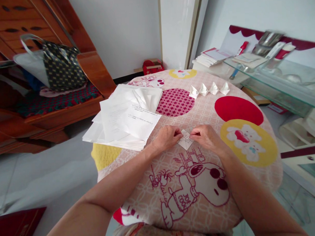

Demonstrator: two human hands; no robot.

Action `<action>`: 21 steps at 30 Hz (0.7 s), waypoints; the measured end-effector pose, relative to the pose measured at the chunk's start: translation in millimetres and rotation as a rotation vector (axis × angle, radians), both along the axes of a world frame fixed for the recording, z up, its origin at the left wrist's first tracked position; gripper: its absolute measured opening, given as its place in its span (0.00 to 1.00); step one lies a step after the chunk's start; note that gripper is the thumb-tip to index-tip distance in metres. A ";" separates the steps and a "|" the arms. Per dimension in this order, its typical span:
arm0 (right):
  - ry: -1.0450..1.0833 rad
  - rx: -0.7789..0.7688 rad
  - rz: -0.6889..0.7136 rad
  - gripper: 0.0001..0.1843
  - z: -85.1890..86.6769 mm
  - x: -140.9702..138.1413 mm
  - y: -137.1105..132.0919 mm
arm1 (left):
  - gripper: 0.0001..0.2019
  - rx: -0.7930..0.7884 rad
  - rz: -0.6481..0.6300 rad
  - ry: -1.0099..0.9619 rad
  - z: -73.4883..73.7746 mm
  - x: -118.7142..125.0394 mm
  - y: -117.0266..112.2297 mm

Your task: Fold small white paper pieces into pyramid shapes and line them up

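Both forearms reached forward over the desk [250, 104]. The left hand [165, 138] and right hand [206, 136], knuckles up, pinched opposite sides of a small folded paper [185, 141] lying just right of the paper stack [126, 122].

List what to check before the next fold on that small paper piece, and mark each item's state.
1. Grip: left hand and right hand each pinch a side of the small folded paper - ok.
2. Support: the paper rests on the tablecloth between the hands - ok.
3. Edge alignment: the corners being pinched are hidden by the hands - cannot tell.
4. Stack of sheets: apart from the paper, but it overhangs the tablecloth's left edge - not ok.
5. Four folded pieces: in a row at the far side, away from both hands - ok.
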State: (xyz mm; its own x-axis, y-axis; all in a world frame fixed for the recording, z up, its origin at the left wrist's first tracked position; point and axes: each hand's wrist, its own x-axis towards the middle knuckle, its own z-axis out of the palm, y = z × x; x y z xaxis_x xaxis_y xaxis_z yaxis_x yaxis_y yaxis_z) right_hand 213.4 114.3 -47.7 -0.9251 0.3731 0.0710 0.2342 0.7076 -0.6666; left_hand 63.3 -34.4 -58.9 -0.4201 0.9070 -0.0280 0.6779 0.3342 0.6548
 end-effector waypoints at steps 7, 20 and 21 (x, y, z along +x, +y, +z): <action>-0.123 -0.109 -0.074 0.10 -2.8 -1.3 4.2 | 0.09 -0.062 0.063 0.043 3.4 2.7 1.3; -0.354 -0.305 -0.197 0.13 6.7 -4.5 3.8 | 0.11 -0.200 0.102 0.237 -1.0 8.5 8.5; -0.357 -0.316 -0.202 0.13 7.2 -4.4 4.1 | 0.11 -0.192 0.102 0.241 -2.3 8.3 8.4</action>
